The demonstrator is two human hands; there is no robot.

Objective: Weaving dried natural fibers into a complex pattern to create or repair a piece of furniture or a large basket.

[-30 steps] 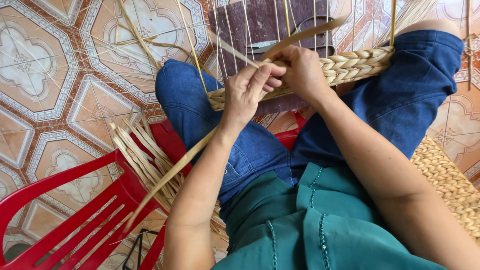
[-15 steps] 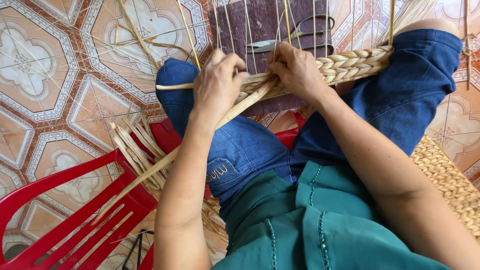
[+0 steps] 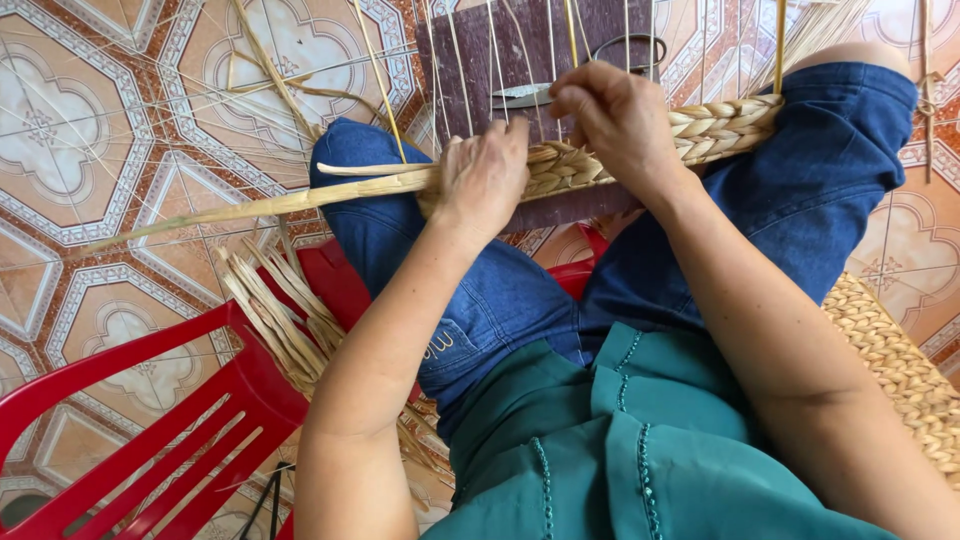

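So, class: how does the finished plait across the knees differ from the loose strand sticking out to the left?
The plait is woven, thick and ridged; the loose strand is single, flat and smooth. The plait lies across the right knee; the strand juts out over the tiled floor. Both are pale straw-coloured fibre, meeting at the left hand.

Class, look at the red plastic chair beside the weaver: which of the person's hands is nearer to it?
Left. The left hand grips the straw braid over the knee, on the side of the red plastic chair. The right hand works the braid farther from the chair.
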